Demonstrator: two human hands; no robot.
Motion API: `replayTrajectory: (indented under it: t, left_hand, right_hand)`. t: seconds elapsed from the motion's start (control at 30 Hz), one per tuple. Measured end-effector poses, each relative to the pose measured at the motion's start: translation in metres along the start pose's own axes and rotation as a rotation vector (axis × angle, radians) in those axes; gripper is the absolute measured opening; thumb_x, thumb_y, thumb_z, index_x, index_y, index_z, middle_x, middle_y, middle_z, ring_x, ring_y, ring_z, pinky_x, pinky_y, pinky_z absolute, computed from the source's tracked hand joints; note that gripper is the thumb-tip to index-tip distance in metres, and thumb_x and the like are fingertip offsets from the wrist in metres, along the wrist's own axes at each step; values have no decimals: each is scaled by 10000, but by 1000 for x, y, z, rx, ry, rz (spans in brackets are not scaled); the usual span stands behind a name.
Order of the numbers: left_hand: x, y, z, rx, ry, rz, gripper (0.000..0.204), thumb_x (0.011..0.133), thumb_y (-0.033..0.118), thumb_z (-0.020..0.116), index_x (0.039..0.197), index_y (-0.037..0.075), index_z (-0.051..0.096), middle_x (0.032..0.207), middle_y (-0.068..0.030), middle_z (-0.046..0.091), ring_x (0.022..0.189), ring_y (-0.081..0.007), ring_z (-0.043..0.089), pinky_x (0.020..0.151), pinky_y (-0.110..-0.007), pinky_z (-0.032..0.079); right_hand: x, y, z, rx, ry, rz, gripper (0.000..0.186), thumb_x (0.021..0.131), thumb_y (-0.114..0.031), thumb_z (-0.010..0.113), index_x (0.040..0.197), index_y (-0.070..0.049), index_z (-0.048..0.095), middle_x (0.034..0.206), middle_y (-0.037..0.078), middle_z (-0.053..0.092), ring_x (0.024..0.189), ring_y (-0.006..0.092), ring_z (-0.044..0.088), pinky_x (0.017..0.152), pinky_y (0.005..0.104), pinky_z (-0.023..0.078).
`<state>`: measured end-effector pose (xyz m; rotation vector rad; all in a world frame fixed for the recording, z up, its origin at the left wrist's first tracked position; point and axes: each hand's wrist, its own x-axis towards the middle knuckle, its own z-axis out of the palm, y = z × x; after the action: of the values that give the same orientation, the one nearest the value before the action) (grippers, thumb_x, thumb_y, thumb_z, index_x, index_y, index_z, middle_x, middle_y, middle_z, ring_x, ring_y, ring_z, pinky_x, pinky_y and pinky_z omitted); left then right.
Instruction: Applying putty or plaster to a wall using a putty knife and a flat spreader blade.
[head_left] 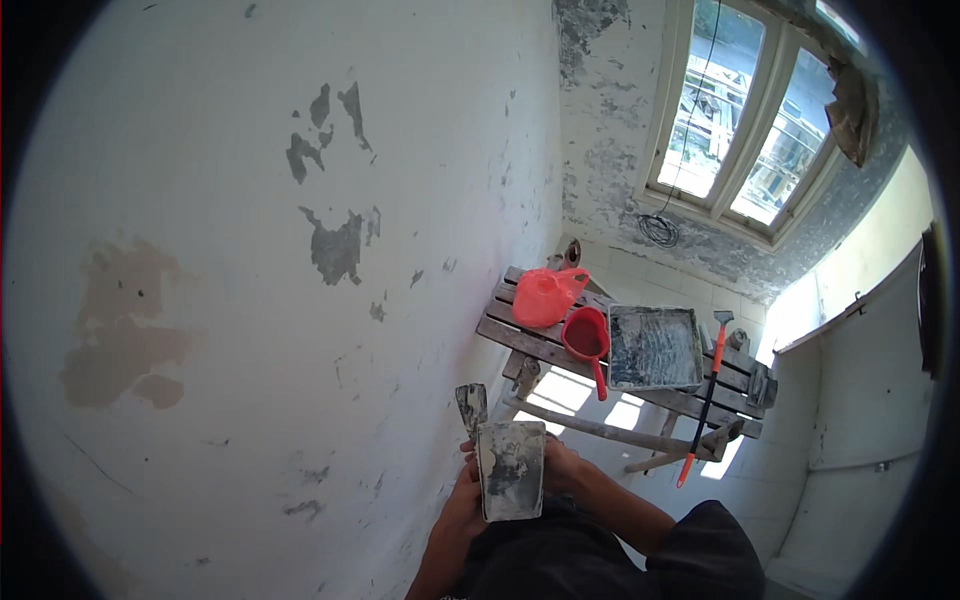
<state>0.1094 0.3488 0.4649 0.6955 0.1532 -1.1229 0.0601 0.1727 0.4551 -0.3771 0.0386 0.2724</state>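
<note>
In front of my body is a rectangular mud pan, smeared with grey and white filler. My right hand grips it from its right side, the fingers partly hidden behind it. My left hand is closed at the pan's left edge, around the handle of a putty knife. The knife's filler-stained blade points up past the pan's upper left corner. Most of the left fingers are hidden by the pan. To the left rises a white wall with grey bare patches and a brownish patch.
A slatted wooden bench stands ahead to the right. On it are a red plastic bag, a red dipper, a filler-smeared tray and a long-handled scraper. A coiled cable hangs below the window.
</note>
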Motion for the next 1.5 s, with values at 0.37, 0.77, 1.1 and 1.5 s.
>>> replayTrajectory:
  t: [0.37, 0.77, 1.1, 1.5]
  left_hand:
    - [101, -68, 5, 151, 105, -386, 280, 886, 28, 586, 1160, -28, 581, 1060, -128, 680, 913, -217, 688, 831, -367, 574]
    - [297, -263, -123, 622, -207, -261, 277, 933, -29, 564, 1209, -27, 576, 1281, -83, 584, 1051, -128, 604, 898, -294, 488]
    - [398, -353, -167, 620, -219, -319, 277, 903, -49, 588, 1179, -29, 605, 1615, -176, 58, 1040, -134, 618, 737, -233, 524]
    - [406, -362, -153, 507, -161, -307, 315, 903, -71, 567, 1215, -32, 580, 1601, -238, 36, 1043, -117, 602, 764, -246, 522]
  right_hand:
    - [-91, -81, -110, 56, 709, -904, 81, 963, -104, 544, 1028, -105, 496, 1265, 160, 554, 917, 250, 656, 798, 403, 556]
    - [-184, -185, -415, -1743, 1004, 273, 338, 773, -167, 739, 1087, -106, 628, 940, 115, 692, 874, 334, 657, 752, 435, 489]
    - [-114, -228, -498, -2392, 410, 517, 196, 682, -91, 746, 838, -208, 761, 825, -27, 687, 961, 182, 586, 898, 380, 359]
    - [-50, -213, -486, -2472, -70, 664, 46, 631, -149, 730, 652, -154, 689, 754, -30, 665, 950, 172, 584, 914, 402, 369]
